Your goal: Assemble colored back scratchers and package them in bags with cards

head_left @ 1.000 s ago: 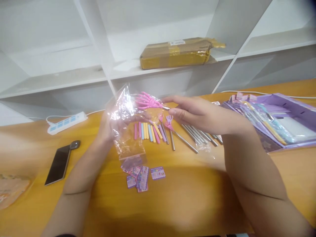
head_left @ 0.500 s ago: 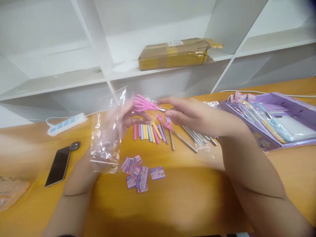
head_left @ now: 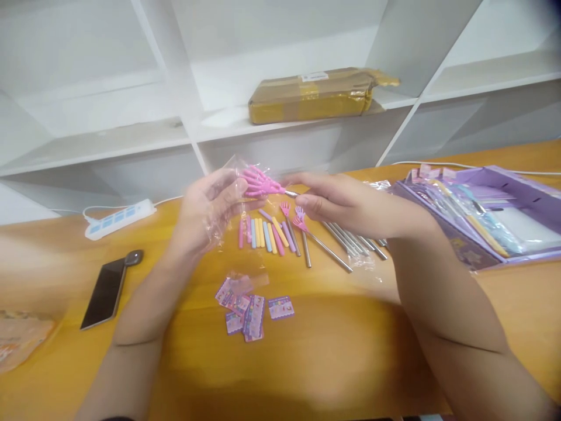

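Note:
My right hand [head_left: 339,200] pinches the metal rod of a back scratcher [head_left: 262,183] whose pink head is shaped like a small hand and points left. In my left hand [head_left: 205,206] is a crumpled clear plastic bag [head_left: 215,228], its film around the pink head; how far the head sits inside is hard to tell. Below the hands lie more hand-headed scratchers [head_left: 325,250] in pink and purple, and a row of pastel tubes [head_left: 258,235]. Bare metal rods [head_left: 346,238] lie under my right hand. Small printed cards [head_left: 253,316] form a loose pile nearer me.
At right, a purple box [head_left: 521,187] holds bagged items. A phone [head_left: 103,292], a small black device [head_left: 134,258] and a white power strip [head_left: 120,219] are at left, with an orange packet [head_left: 21,339]. A taped carton [head_left: 311,96] rests on the white shelf behind.
The clear bag, which hung down over my left wrist, is now gathered in my left hand by the pink head. My right hand keeps its hold on the scratcher.

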A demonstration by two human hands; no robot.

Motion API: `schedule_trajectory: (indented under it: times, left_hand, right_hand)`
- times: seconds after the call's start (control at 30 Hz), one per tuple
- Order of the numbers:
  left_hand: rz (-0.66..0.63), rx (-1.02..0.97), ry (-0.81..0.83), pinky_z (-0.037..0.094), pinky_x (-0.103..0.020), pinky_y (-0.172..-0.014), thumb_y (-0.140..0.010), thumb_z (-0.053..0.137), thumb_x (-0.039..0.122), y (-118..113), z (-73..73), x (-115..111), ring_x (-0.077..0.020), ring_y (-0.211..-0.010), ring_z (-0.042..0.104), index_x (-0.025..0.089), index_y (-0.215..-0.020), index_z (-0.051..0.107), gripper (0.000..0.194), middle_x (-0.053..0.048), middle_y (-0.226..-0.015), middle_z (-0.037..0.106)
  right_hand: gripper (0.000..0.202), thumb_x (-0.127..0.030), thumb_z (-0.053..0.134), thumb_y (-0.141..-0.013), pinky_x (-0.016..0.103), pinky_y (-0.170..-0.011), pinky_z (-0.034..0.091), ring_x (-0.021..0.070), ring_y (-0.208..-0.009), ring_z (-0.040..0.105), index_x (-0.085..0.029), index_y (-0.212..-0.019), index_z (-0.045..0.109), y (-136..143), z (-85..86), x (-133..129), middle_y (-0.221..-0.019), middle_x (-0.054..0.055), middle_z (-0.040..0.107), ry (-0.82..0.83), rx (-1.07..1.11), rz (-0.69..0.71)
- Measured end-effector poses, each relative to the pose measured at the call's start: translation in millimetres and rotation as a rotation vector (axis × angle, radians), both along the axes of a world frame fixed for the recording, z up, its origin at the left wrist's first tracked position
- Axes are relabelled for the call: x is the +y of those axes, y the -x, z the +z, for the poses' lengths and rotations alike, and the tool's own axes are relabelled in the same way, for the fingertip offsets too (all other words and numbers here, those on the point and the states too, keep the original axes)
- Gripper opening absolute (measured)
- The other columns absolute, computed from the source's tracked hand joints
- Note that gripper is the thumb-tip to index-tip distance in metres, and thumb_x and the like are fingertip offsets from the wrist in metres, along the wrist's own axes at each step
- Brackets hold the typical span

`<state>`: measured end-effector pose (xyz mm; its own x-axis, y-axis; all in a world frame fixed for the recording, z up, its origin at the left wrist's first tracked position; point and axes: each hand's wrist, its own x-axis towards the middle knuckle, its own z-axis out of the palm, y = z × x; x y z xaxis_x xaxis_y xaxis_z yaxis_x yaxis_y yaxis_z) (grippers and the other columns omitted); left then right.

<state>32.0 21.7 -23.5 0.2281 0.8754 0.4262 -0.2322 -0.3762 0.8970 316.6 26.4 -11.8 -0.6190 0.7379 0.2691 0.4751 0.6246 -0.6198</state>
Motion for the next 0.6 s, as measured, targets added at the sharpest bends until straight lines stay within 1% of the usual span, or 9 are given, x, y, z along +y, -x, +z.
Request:
schedule_trajectory:
  times: [0.1, 0.27, 0.33, 0.43, 0.6]
  left_hand:
    - [0.007, -0.013, 0.05, 0.075, -0.047, -0.1, -0.093, 0.095, 0.041, -2.0, 0.0, -2.0, -0.0299, -0.109, 0.086, 0.019, -0.098, 0.087, 0.024, -0.007, -0.103, 0.083]
    - [-0.006, -0.017, 0.068, 0.075, -0.049, -0.099, -0.096, 0.093, 0.04, -4.0, -0.6, -4.9, -0.0307, -0.106, 0.087, 0.02, -0.102, 0.088, 0.022, -0.009, -0.106, 0.085]
    - [-0.021, -0.011, 0.062, 0.075, -0.05, -0.101, -0.097, 0.092, 0.042, -4.5, -1.8, -4.8, -0.0322, -0.111, 0.086, 0.02, -0.102, 0.087, 0.023, -0.01, -0.109, 0.086]
    - [-0.012, -0.01, 0.07, 0.072, -0.052, -0.107, -0.093, 0.095, 0.044, -4.5, -4.3, -2.8, -0.0359, -0.121, 0.084, 0.019, -0.098, 0.085, 0.027, -0.012, -0.112, 0.087]
    - [-0.028, 0.013, 0.074, 0.071, -0.056, -0.108, -0.091, 0.097, 0.045, -4.1, -4.4, -2.4, -0.0392, -0.125, 0.083, 0.018, -0.096, 0.086, 0.029, -0.013, -0.11, 0.087]
  right_hand:
    - [0.058, -0.064, 0.049, -0.117, 0.038, -0.097, 0.057, 0.0235, -0.099, 0.071, -0.025, -0.156, 0.069, 0.3, -0.2, 1.0, -0.101, 0.006, 0.078, 0.017, -0.018, -0.002]
    - [0.056, -0.063, 0.05, -0.116, 0.039, -0.098, 0.057, 0.024, -0.102, 0.071, -0.028, -0.155, 0.068, 2.4, -0.7, 0.5, -0.109, 0.006, 0.079, 0.017, -0.018, -0.001]
    - [0.055, -0.063, 0.052, -0.115, 0.039, -0.097, 0.057, 0.0239, -0.1, 0.071, -0.028, -0.155, 0.068, 3.9, -0.8, -0.6, -0.109, 0.006, 0.079, 0.024, -0.011, -0.001]
    - [0.055, -0.062, 0.053, -0.115, 0.038, -0.095, 0.058, 0.0237, -0.098, 0.071, -0.029, -0.157, 0.066, 5.0, -0.8, -2.2, -0.109, 0.006, 0.08, 0.05, -0.013, -0.002]
    - [0.062, -0.061, 0.052, -0.114, 0.044, -0.1, 0.058, 0.0276, -0.108, 0.074, -0.031, -0.169, 0.056, 2.6, -1.6, -1.2, -0.125, 0.007, 0.081, 0.058, -0.028, -0.026]
